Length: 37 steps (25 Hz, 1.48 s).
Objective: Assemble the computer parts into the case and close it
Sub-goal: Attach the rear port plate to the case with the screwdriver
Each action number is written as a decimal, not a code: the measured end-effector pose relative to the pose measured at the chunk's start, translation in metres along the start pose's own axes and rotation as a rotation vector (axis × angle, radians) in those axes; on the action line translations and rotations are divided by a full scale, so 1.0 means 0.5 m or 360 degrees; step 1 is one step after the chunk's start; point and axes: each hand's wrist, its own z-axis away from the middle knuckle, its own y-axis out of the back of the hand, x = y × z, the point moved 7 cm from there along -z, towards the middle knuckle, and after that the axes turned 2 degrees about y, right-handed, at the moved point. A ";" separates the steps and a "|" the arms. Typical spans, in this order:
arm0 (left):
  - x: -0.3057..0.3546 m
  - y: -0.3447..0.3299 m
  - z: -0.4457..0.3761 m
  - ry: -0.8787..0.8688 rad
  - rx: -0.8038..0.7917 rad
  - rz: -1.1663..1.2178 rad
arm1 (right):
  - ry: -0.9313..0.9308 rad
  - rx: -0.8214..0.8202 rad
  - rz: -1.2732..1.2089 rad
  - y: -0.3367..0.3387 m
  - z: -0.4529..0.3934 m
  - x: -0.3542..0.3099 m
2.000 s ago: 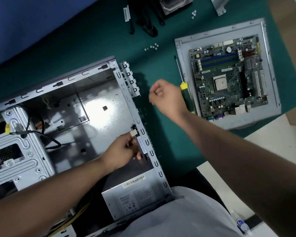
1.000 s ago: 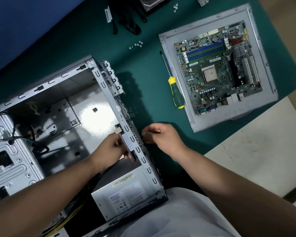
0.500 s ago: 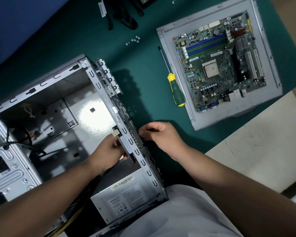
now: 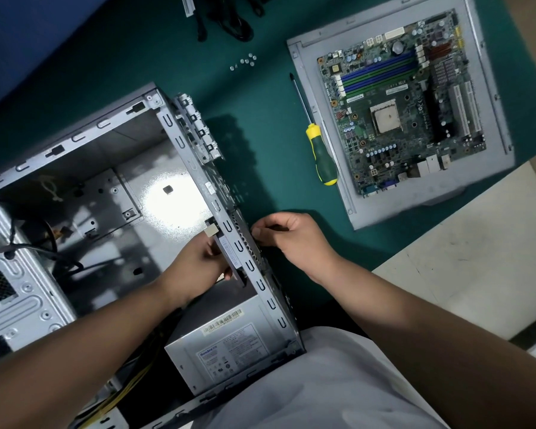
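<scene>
The open grey metal computer case [image 4: 84, 187] lies on its side on the green-covered table [image 4: 260, 144]. Inside the case's rear wall, the left hand [image 4: 198, 267] curls its fingers around a flat dark part [image 4: 229, 255] pressed against that wall. Outside the same wall, the right hand [image 4: 294, 239] has its fingers bent, fingertips pinched at the wall's perforated face; what they pinch is too small to tell. Beyond the case lie a yellow-and-green-handled screwdriver [image 4: 321, 156] and a green motherboard [image 4: 406, 100] on a grey metal panel [image 4: 304, 57]
</scene>
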 end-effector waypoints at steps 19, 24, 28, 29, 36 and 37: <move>0.016 -0.007 0.009 0.0062 -0.0083 -0.0039 | 0.0023 -0.0039 0.0069 -0.001 0.006 -0.023; 0.017 -0.007 0.010 0.0062 -0.0063 -0.0032 | -0.0005 -0.0026 0.0071 -0.001 0.009 -0.023; 0.017 -0.008 0.011 0.0080 -0.0049 -0.0016 | -0.0027 -0.0061 -0.0005 0.001 0.012 -0.021; 0.017 -0.008 0.011 0.0081 -0.0052 -0.0022 | -0.0026 -0.0063 -0.0011 0.001 0.012 -0.022; 0.018 -0.007 0.007 0.0049 -0.0061 -0.0039 | -0.0005 -0.0068 -0.0001 0.002 0.014 -0.032; 0.017 -0.007 0.007 0.0052 -0.0059 -0.0042 | -0.0013 -0.0070 -0.0009 0.002 0.013 -0.032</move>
